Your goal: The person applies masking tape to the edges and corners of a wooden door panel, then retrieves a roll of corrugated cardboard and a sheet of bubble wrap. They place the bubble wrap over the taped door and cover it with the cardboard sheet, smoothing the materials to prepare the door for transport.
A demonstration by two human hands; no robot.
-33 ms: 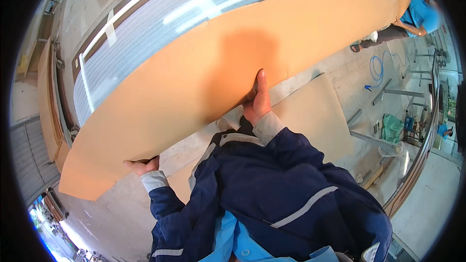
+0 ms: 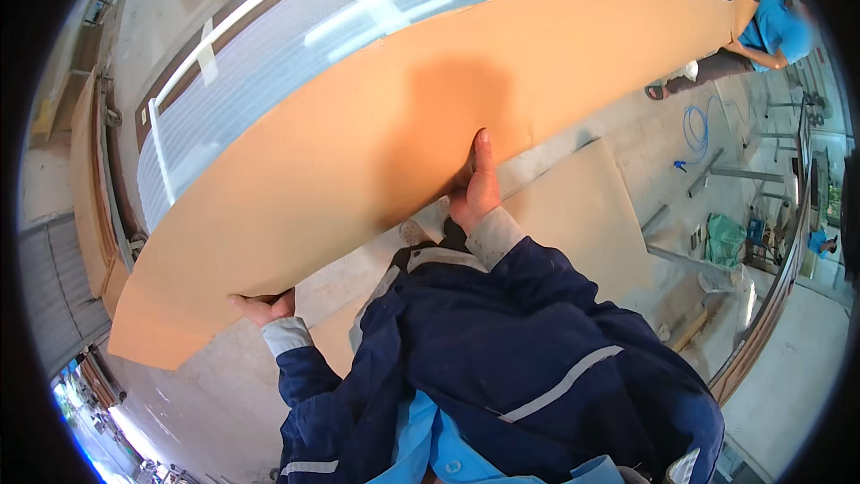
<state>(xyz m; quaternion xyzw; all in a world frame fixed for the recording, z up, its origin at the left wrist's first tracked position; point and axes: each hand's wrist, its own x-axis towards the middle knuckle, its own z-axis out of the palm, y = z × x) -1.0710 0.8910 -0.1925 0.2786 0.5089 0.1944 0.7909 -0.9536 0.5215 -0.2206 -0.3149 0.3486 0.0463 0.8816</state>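
Note:
A long, wide tan sheet (image 2: 296, 188), of paper or thin board, spans the view from lower left to upper right. My left hand (image 2: 264, 307) grips its near edge toward the left end, fingers hidden beneath. Farther right along the same edge, my right hand (image 2: 477, 188) has its thumb on top and its fingers under the sheet. At the far right end a person in a blue shirt (image 2: 772, 27) holds the sheet with a hand at its edge. A shadow falls across the sheet's middle.
Beyond the sheet lies a large panel (image 2: 269, 81) under ribbed translucent wrap with white tape strips. Another tan sheet (image 2: 582, 215) is on the floor at right, near metal bars (image 2: 748, 175), a blue hose (image 2: 694, 130) and a green bag (image 2: 724, 239). Boards (image 2: 87, 188) lean at left.

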